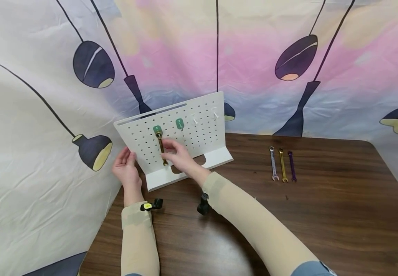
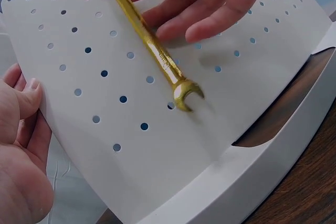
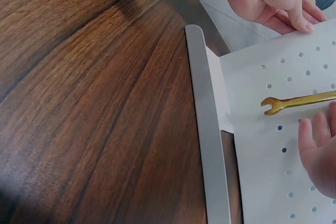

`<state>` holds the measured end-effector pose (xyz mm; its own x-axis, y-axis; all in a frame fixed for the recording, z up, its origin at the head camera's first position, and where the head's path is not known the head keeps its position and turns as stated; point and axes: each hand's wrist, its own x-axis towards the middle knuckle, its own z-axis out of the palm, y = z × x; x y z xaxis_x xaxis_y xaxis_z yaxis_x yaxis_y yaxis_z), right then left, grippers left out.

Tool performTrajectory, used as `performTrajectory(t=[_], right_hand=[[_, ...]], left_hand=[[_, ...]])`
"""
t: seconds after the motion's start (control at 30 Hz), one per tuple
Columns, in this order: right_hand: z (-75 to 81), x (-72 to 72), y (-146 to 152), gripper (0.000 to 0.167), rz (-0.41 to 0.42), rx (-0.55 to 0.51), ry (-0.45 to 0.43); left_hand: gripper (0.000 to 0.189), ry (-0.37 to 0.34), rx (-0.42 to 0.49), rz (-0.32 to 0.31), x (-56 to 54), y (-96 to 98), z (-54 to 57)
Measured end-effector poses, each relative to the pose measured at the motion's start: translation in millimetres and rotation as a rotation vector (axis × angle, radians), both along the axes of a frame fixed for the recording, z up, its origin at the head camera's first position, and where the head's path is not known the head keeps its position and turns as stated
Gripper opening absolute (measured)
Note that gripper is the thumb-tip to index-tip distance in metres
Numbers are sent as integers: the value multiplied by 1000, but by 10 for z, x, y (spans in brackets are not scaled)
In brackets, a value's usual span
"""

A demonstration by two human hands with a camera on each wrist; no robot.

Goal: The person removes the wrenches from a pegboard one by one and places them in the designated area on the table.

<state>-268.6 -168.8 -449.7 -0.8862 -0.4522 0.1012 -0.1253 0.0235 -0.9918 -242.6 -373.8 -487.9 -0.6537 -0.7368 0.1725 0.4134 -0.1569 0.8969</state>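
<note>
A white pegboard stand (image 1: 199, 134) stands at an angle on the table. A gold combination wrench (image 2: 152, 43) hangs by its ring end from the left green hook (image 1: 157, 129), open end downward. My left hand (image 1: 127, 168) pinches the board's left edge, thumb in front and fingers behind, as the left wrist view shows. Close beside the wrench is my right hand (image 1: 179, 155), its fingers (image 2: 210, 11) extended and loosely spread; whether a fingertip touches the shaft I cannot tell. In the right wrist view, the wrench's open end (image 3: 270, 106) lies against the board.
A second green hook (image 1: 179, 123) and two clear hooks (image 1: 194, 119) sit farther right on the board. Three more wrenches, silver (image 1: 273, 164), gold (image 1: 283, 165) and purple (image 1: 292, 165), lie on the wooden table (image 1: 340, 199). A patterned cloth (image 1: 254, 57) hangs behind.
</note>
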Motion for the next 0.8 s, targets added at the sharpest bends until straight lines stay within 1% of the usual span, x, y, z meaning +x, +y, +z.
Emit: performTrajectory(t=[0.2, 0.27, 0.43, 0.5, 0.67, 0.8], right_hand=[[-18, 43, 52, 51, 14, 7, -16], [-53, 57, 68, 50, 11, 10, -21], [-170, 109, 111, 47, 2, -20, -16], [-193, 143, 134, 47, 8, -41, -12], [-194, 220, 186, 47, 33, -78, -17], [-159, 281, 232, 50, 55, -106, -52]], left_hand=[[25, 7, 14, -1, -4, 21, 29], [25, 7, 19, 0, -5, 24, 30], [26, 10, 19, 1, 2, 11, 5], [25, 10, 21, -1, 11, 10, 3], [25, 22, 41, -7, 26, 19, 21], [25, 34, 47, -8, 19, 33, 24]])
